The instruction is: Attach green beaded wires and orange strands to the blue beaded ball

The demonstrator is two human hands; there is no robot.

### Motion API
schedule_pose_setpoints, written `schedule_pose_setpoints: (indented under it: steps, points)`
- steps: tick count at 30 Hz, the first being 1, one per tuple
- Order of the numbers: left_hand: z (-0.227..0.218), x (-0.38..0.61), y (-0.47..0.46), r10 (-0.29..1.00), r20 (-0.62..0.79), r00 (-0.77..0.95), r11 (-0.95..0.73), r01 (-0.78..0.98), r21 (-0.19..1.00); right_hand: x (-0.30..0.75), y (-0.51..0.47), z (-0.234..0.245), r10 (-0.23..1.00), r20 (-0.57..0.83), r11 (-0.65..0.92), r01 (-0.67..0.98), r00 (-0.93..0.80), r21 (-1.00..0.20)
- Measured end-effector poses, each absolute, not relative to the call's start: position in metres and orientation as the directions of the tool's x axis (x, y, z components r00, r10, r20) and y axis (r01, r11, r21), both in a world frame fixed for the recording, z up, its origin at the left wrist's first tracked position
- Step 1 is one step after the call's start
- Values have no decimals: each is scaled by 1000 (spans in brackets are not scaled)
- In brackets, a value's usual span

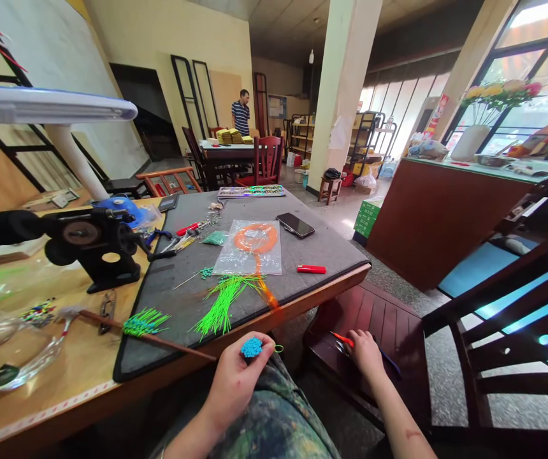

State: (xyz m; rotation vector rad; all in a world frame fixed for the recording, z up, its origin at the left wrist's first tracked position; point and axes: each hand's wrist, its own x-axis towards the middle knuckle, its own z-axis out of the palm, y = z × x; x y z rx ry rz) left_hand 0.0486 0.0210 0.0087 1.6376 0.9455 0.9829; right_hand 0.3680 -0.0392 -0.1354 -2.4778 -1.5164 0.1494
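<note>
My left hand (pixel 238 376) is closed around a tight bundle of blue bead-like tips (pixel 252 347) above my lap. A thin green loop (pixel 278 349) sticks out beside the thumb. Low over the wooden chair seat, my right hand (pixel 367 350) has its fingers curled down over some small tools. From under them shows an orange pointed piece (pixel 342 338), and a dark blue handle (pixel 391 364) lies beside the hand. What the fingers grip is hidden. On the grey mat rest loose green strands (pixel 221 306) and a smaller blue-tipped green bundle (pixel 146 322).
A clear bag with an orange coil (pixel 255 238), a phone (pixel 295 225) and a red lighter (pixel 311 269) lie on the mat. At left stand a black hand-cranked device (pixel 92 242) and a lamp (pixel 49 105). A person (pixel 241 115) stands behind a far table.
</note>
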Motion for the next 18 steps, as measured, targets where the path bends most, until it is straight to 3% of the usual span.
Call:
schedule_pose_setpoints:
  steps: [4, 9, 16, 17, 18]
  points:
    - [9, 48, 20, 915, 158, 371, -221, 136, 966, 372, -29, -150, 883, 33, -445, 855, 469, -267]
    - [12, 51, 19, 921, 128, 367, -180, 109, 978, 378, -29, -151, 863, 111, -423, 826, 492, -373]
    - [10, 59, 22, 939, 127, 319, -152, 54, 987, 323, -44, -113, 859, 217, -244, 743, 464, -624]
    - [9, 60, 22, 942, 131, 310, -152, 46, 987, 306, -47, -102, 877, 217, -184, 716, 429, -674]
    - [9, 61, 22, 944, 133, 301, -151, 38, 988, 288, -51, -90, 897, 185, -96, 586, 401, -805]
